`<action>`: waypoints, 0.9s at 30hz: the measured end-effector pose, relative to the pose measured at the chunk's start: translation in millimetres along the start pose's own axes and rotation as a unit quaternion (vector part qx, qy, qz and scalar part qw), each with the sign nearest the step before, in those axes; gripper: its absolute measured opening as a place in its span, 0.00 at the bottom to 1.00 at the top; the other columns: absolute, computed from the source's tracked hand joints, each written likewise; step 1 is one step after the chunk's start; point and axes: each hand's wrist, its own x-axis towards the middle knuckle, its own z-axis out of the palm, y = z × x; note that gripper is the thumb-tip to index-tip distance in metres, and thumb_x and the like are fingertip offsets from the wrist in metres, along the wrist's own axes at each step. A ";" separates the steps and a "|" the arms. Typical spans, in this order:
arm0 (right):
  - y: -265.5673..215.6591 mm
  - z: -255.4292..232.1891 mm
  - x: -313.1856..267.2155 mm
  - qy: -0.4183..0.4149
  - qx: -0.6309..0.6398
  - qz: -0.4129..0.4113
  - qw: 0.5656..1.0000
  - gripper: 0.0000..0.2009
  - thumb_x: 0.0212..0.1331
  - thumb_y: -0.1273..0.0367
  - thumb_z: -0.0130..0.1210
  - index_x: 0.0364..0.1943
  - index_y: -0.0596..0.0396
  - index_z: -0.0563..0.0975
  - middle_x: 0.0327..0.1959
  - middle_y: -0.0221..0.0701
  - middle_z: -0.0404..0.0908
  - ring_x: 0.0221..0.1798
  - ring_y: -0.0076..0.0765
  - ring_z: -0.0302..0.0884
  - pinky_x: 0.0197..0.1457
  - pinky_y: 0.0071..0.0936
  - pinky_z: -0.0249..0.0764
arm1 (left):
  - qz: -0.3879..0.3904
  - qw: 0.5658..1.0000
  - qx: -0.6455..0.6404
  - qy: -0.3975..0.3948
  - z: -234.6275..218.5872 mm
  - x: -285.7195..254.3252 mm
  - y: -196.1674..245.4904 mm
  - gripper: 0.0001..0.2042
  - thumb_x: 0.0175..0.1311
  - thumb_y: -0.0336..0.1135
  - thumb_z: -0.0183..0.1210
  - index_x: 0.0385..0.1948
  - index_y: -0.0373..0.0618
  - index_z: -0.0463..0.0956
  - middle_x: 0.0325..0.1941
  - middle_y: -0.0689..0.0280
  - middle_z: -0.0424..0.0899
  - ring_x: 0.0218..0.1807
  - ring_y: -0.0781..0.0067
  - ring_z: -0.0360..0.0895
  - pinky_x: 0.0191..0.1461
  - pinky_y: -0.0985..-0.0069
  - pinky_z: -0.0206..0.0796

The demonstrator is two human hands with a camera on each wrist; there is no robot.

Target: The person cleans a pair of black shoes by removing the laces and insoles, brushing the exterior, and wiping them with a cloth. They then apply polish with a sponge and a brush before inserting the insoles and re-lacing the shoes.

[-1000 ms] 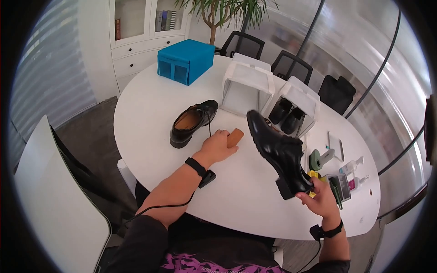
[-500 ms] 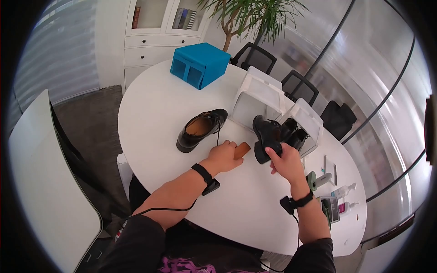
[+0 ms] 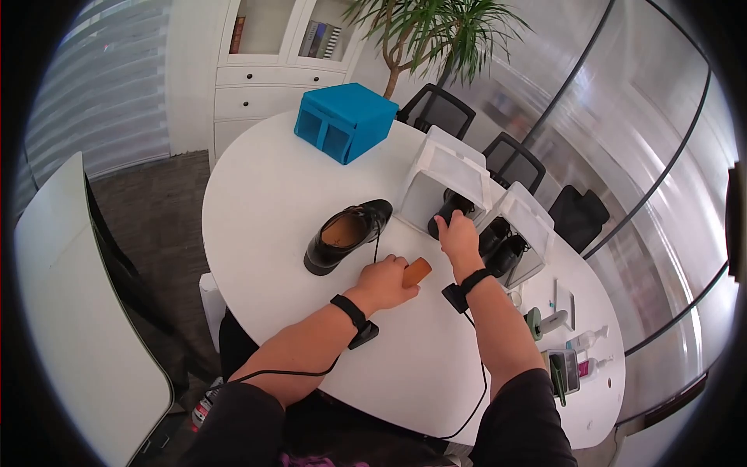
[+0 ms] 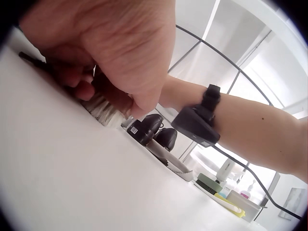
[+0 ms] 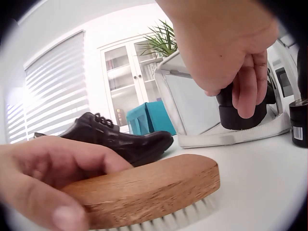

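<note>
My left hand (image 3: 383, 283) grips a wooden brush (image 3: 417, 272) low over the table; its pale bristles (image 4: 105, 111) face down in the left wrist view. My right hand (image 3: 461, 240) holds a black shoe (image 3: 449, 212) by its heel end, the shoe partly inside the left white box (image 3: 459, 173). In the right wrist view the heel (image 5: 243, 117) is at the box's lower edge. Another black shoe (image 3: 347, 233) stands on the table behind my left hand, a lace hanging from it.
A second white box (image 3: 539, 221) with two black shoes (image 3: 506, 251) stands to the right. A blue box (image 3: 346, 118) is at the back. Toward the right edge lie a green brush (image 3: 533, 322), a grey tray (image 3: 563, 369) and pump bottles (image 3: 589, 338).
My right hand has carried its shoe leftward and away from me, from the air at the right into the left white box. My left hand keeps its grip on the brush.
</note>
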 end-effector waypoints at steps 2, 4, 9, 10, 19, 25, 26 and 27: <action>-2.4 -0.7 6.4 0.005 -0.026 -0.005 1.000 0.24 0.78 0.53 0.69 0.43 0.66 0.80 0.30 0.54 0.91 0.35 0.60 0.95 0.41 0.51 0.90 | 0.000 1.000 0.006 -0.007 0.6 0.7 -0.2 0.33 0.69 0.58 0.72 0.66 0.40 0.84 0.62 0.51 0.87 0.61 0.45 0.90 0.67 0.55 0.83; -4.9 -0.9 14.4 0.012 -0.051 -0.008 0.999 0.23 0.78 0.53 0.69 0.44 0.66 0.81 0.34 0.56 0.92 0.41 0.64 0.95 0.45 0.54 0.90 | -0.001 1.000 0.006 -0.001 2.7 -1.3 -0.2 0.33 0.69 0.58 0.72 0.66 0.39 0.83 0.63 0.51 0.87 0.61 0.46 0.90 0.67 0.55 0.83; 5.2 6.3 30.6 -0.056 -0.092 0.041 0.993 0.23 0.75 0.53 0.70 0.51 0.64 0.83 0.44 0.56 0.94 0.49 0.65 0.96 0.53 0.54 0.92 | 0.004 1.000 0.012 -0.004 2.1 0.0 0.2 0.34 0.69 0.58 0.72 0.67 0.39 0.83 0.63 0.51 0.87 0.61 0.46 0.90 0.66 0.54 0.83; 5.4 6.9 32.0 -0.057 -0.092 0.042 0.993 0.23 0.75 0.53 0.70 0.51 0.64 0.83 0.44 0.56 0.94 0.49 0.65 0.96 0.53 0.54 0.92 | 0.005 1.000 0.011 -0.001 2.4 0.1 -0.2 0.34 0.70 0.58 0.72 0.67 0.40 0.83 0.63 0.52 0.87 0.61 0.46 0.90 0.66 0.54 0.83; 6.1 3.6 35.8 -0.091 -0.095 0.071 0.989 0.26 0.74 0.55 0.70 0.57 0.68 0.80 0.49 0.57 0.95 0.55 0.63 0.96 0.61 0.51 0.91 | 0.010 1.000 0.012 0.005 2.2 -0.7 -1.1 0.33 0.70 0.58 0.72 0.66 0.39 0.83 0.61 0.51 0.87 0.59 0.46 0.90 0.64 0.55 0.84; -37.6 -34.3 31.5 -0.154 -0.107 0.014 0.982 0.38 0.71 0.53 0.71 0.70 0.75 0.72 0.45 0.55 0.95 0.54 0.62 0.96 0.61 0.51 0.90 | 0.042 0.999 0.011 0.000 -6.7 -6.3 4.6 0.31 0.71 0.60 0.72 0.61 0.40 0.86 0.59 0.53 0.89 0.56 0.47 0.91 0.63 0.55 0.84; -51.6 -37.3 28.8 -0.168 -0.081 -0.042 0.981 0.36 0.71 0.53 0.72 0.69 0.70 0.75 0.46 0.53 0.95 0.54 0.60 0.96 0.60 0.50 0.89 | 0.055 0.998 0.013 -0.010 -9.2 -7.9 8.3 0.31 0.71 0.61 0.72 0.59 0.40 0.87 0.58 0.54 0.90 0.56 0.48 0.92 0.63 0.55 0.84; -69.3 -42.4 25.3 -0.182 -0.055 -0.096 0.977 0.33 0.71 0.53 0.73 0.67 0.65 0.78 0.46 0.52 0.95 0.54 0.58 0.96 0.59 0.50 0.89 | 0.053 0.998 0.014 -0.010 -10.7 -9.0 11.0 0.31 0.71 0.61 0.72 0.59 0.40 0.87 0.58 0.54 0.90 0.56 0.48 0.92 0.63 0.55 0.84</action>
